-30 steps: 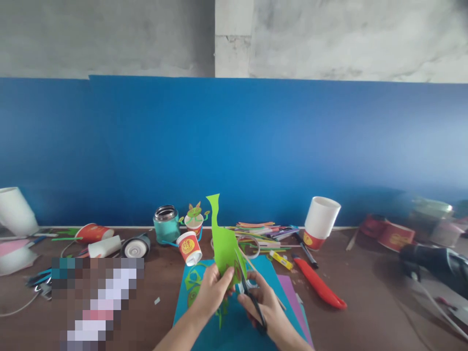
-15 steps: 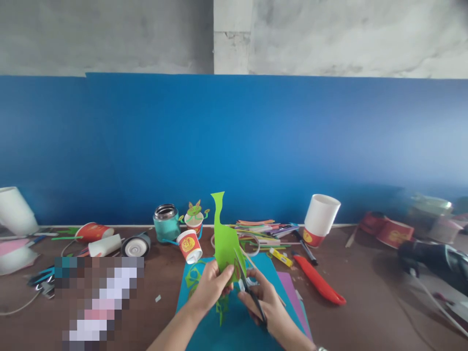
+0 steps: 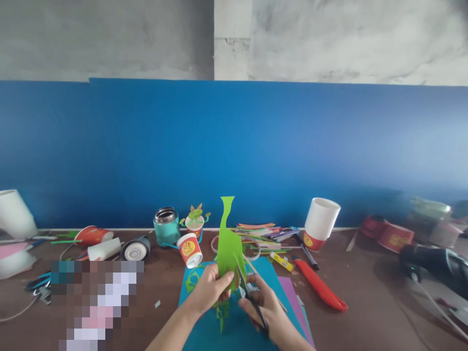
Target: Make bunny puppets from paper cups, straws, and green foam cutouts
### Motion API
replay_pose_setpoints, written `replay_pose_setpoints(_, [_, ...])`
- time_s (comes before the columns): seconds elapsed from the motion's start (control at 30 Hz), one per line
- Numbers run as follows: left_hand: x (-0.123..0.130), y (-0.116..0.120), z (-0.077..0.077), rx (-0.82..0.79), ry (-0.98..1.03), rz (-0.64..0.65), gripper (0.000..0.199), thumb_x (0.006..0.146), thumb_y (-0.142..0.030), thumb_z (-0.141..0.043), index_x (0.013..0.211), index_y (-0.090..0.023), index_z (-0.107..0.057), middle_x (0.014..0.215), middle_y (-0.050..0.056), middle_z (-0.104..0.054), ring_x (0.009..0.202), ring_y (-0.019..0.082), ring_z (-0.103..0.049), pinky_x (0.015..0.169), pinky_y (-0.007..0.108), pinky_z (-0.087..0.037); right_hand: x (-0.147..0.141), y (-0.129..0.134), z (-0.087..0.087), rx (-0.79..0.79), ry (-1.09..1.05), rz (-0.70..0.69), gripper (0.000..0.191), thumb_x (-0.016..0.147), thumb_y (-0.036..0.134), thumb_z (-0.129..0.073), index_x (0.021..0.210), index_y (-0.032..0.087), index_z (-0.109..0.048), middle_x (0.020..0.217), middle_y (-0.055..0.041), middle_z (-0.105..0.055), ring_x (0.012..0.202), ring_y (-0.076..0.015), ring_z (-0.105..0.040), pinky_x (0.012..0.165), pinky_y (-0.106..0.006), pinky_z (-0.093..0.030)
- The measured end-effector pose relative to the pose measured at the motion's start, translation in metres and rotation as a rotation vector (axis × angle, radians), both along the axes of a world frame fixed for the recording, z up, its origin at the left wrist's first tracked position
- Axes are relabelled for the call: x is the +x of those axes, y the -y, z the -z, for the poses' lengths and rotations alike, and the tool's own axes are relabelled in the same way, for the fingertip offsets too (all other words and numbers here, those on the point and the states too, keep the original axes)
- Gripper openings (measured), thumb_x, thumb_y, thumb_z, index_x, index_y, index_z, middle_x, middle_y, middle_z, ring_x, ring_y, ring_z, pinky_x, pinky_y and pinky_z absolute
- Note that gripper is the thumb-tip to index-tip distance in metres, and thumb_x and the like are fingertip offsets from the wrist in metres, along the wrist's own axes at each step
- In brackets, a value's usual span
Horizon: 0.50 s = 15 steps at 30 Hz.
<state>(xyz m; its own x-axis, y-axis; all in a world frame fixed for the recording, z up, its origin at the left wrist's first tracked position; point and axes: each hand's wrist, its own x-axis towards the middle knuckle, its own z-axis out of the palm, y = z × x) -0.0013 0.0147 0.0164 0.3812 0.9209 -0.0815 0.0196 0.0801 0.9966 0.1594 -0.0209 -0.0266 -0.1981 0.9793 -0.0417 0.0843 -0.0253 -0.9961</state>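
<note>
Since the earlier frames, the top of the green paper (image 3: 230, 246) has swung right and come closer to upright, while both hands keep much the same grip. The paper stands raised over the near half of the blue sheet (image 3: 234, 336), its narrow neck rising toward the blue board (image 3: 234, 156) at the far side. The left hand (image 3: 210, 290) pinches the paper's lower edge, thumb pressed flat on the near face and fingers behind. The right hand (image 3: 263, 302) has its fingers curled around the scissors (image 3: 259, 311), whose blades meet the paper's right edge; how far apart the blades stand cannot be told. Green scraps (image 3: 221, 312) show below the left hand, just left of the scissors. A purple sheet (image 3: 292, 297) juts past the blue sheet's right edge. Beyond that edge, brown tabletop (image 3: 354, 317) separates the right forearm from the red case (image 3: 320, 285); on the near left, a broad stretch of it holds a small white scrap (image 3: 157, 303). Room is tighter on the far side: the tipped cup (image 3: 189, 249) sits at the blue sheet's far-left corner, the glue stick (image 3: 281, 261) beside its far-right corner, and the strips (image 3: 261, 231) between them, along the board.
</note>
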Motion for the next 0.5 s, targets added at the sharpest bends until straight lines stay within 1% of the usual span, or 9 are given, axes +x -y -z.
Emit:
replay_pose_setpoints(0.17, [-0.0031, -0.0025, 0.0032, 0.016, 0.014, 0.006, 0.029, 0.074, -0.047, -0.06, 0.066, -0.019, -0.055, 0.044, -0.006, -0.048, 0.036, 0.008, -0.037, 0.036, 0.019, -0.024, 0.0016, 0.0014, -0.0016, -0.01, 0.031, 0.012, 0.052, 0.069, 0.059, -0.065, 0.097, 0.021, -0.044, 0.045, 0.0128, -0.039, 0.033, -0.0038, -0.034, 0.031, -0.013, -0.025])
replay_pose_setpoints(0.27, [-0.0053, -0.0038, 0.0048, 0.004, 0.01, 0.037, 0.03, 0.074, -0.047, -0.061, 0.066, -0.019, -0.055, 0.047, -0.005, -0.05, 0.036, 0.008, -0.037, 0.035, 0.018, -0.023, 0.0028, 0.0011, 0.0013, -0.016, 0.027, 0.005, 0.052, 0.069, 0.058, -0.066, 0.098, 0.021, -0.044, 0.047, 0.0122, -0.041, 0.033, -0.0043, -0.036, 0.031, -0.014, -0.026])
replay_pose_setpoints(0.37, [-0.0064, -0.0038, 0.0032, 0.01, 0.019, 0.088, 0.029, 0.074, -0.047, -0.062, 0.067, -0.019, -0.058, 0.052, -0.004, -0.053, 0.038, 0.007, -0.038, 0.035, 0.018, -0.022, 0.0038, 0.0008, 0.0043, -0.019, 0.013, 0.0, 0.052, 0.069, 0.057, -0.066, 0.1, 0.021, -0.044, 0.05, 0.0113, -0.044, 0.035, -0.0044, -0.037, 0.032, -0.014, -0.028])
replay_pose_setpoints(0.5, [-0.0072, -0.0032, 0.0007, 0.015, 0.019, 0.088, 0.029, 0.072, -0.047, -0.063, 0.066, -0.018, -0.06, 0.049, -0.004, -0.052, 0.037, 0.007, -0.037, 0.036, 0.018, -0.023, 0.0042, 0.0006, 0.0051, -0.031, 0.0, -0.013, 0.052, 0.069, 0.056, -0.067, 0.1, 0.021, -0.044, 0.049, 0.0118, -0.044, 0.034, -0.0042, -0.036, 0.031, -0.014, -0.026])
